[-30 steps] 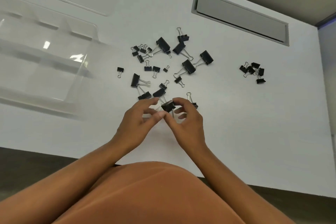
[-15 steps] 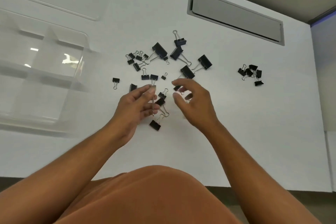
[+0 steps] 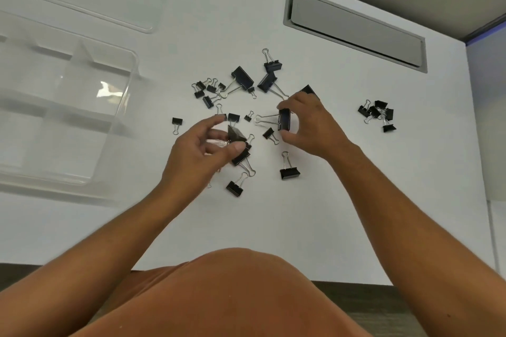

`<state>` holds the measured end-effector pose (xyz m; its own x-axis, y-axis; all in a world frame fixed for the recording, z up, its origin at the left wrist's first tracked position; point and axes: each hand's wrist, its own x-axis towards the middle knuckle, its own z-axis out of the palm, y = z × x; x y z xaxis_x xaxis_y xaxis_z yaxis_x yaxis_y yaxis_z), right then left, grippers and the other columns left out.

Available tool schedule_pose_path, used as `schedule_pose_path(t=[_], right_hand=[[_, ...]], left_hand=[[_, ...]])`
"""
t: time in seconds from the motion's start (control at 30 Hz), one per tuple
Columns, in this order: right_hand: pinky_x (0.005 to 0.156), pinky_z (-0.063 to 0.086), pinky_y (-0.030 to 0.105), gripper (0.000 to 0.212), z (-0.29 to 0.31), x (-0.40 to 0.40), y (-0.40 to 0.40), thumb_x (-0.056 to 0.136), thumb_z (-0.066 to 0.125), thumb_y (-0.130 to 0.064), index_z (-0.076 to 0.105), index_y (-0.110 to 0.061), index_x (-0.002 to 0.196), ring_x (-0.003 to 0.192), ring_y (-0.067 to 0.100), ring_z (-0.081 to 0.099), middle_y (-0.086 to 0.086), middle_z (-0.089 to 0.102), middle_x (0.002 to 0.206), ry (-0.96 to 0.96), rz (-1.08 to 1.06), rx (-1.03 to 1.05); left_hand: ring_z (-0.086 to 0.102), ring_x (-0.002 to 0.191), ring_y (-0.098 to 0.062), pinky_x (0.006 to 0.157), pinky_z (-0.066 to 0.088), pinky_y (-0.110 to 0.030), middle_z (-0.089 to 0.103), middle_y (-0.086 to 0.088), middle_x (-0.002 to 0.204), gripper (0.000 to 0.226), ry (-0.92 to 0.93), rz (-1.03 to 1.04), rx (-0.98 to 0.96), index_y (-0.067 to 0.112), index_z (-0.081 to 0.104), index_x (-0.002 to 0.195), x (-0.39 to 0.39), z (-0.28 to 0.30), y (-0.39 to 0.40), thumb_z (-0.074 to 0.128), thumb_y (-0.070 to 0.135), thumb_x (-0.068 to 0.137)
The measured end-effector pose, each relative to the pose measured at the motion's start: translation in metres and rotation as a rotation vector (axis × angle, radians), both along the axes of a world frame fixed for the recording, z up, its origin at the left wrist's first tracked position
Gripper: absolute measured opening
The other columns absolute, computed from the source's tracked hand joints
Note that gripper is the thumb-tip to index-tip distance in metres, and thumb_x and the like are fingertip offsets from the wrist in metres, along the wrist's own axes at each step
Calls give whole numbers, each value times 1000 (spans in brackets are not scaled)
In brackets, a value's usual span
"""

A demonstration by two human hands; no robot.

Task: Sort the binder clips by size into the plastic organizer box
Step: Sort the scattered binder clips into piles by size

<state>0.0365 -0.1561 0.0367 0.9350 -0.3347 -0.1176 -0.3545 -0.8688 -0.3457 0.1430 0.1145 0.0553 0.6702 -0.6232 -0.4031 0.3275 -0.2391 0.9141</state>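
Since half a second ago both hands are now gripping: my right hand [image 3: 309,123] is pinching a large binder clip [image 3: 284,119] at its black body, wire handles pointing to 9 o'clock, and my left hand [image 3: 202,150] is closing thumb and fingers on another large clip [image 3: 236,135]. Clips are looking light, stiff, springy; the body is the safest hold, since the wire loops are swinging and snagging neighbours. Main loose pile [image 3: 238,85] is sitting at 12 o'clock of my hands, a small cluster [image 3: 379,115] lying well apart at 3 o'clock. Clear organizer box [image 3: 128,82] is waiting at 9 o'clock, compartments looking unfilled. Grey desk hatch [image 3: 356,27] is sitting at 1 o'clock, not obstructing.
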Motion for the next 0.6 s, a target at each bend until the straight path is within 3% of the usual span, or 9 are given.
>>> schedule_pose_path(t=[0.1,0.2,0.3,0.43,0.53,0.6], right_hand=[[92,57,28,46,19,-23,20,83,85,-24,69,-25,125,113,8,61,-4,59,121,-75,-189,340],[93,59,27,41,32,-56,48,84,85,-11,71,-22,121,113,12,69,1,68,117,-243,-411,753],[92,57,34,37,36,-86,67,84,78,-4,68,-11,120,108,20,70,7,69,110,-343,-520,1162],[101,55,37,39,32,-114,72,90,72,-5,62,-8,128,117,29,68,16,62,123,-496,-674,1549],[111,51,43,37,24,-128,70,108,55,-11,50,-4,143,132,36,63,24,62,140,-618,-743,1679],[108,52,41,35,19,-136,63,112,45,-19,51,-6,144,133,35,62,20,63,141,-663,-819,1657]], left_hand=[[69,98,-10,86,57,-27,71,15,118,61,-278,-33,17,35,64,135,-14,8,-9,90,35,80],[64,115,-4,95,56,-33,68,19,125,57,-460,-130,17,32,65,136,-32,13,-27,85,43,84],[62,120,-3,100,55,-38,67,17,127,56,-460,-228,-4,27,64,138,-50,11,-45,80,47,89],[68,103,-4,92,59,-37,68,16,120,56,-361,-269,37,30,66,136,-82,3,-73,76,57,88],[69,102,-9,91,59,-39,70,15,118,60,-293,-209,74,35,67,132,-109,-7,-99,72,69,84],[67,103,-9,87,55,-30,69,15,119,57,-324,-214,120,34,67,134,-129,-10,-121,69,68,87]])
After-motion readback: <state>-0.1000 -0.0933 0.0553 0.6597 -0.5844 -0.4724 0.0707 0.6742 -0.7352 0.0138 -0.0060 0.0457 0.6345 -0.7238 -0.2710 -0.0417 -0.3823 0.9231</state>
